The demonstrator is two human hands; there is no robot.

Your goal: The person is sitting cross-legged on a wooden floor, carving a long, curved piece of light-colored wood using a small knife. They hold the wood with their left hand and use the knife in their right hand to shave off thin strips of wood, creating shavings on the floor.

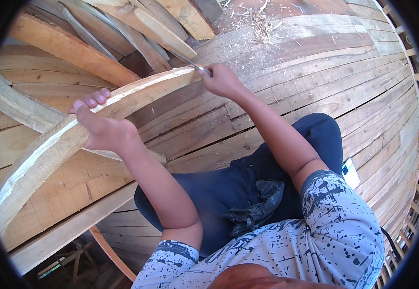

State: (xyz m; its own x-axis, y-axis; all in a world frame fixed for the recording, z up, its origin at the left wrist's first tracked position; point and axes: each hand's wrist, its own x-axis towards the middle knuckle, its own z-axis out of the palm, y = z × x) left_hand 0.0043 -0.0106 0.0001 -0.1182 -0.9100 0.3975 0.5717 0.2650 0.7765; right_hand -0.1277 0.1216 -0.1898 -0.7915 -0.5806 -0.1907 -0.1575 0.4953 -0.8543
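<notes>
A long curved timber (161,87) sweeps from the lower left up to the middle of the head view. Its upper edge is pale and freshly cut. My left hand (104,126) is closed round it, the thumb on the near side and the fingers over the far edge. At the timber's far right end, my right hand (220,81) is closed on a thin, narrow metal blade (186,59), seen nearly edge-on. The blade points up and left across the timber's tip. My fist hides its handle, so I cannot tell its exact kind.
Several rough planks and beams (74,48) lean at the upper left. Wood shavings (262,24) litter the plank floor (286,72). Beside my right knee lies a white phone (350,174). A dark plastic bag (257,207) rests in my lap. Another curved timber (26,106) crosses beneath.
</notes>
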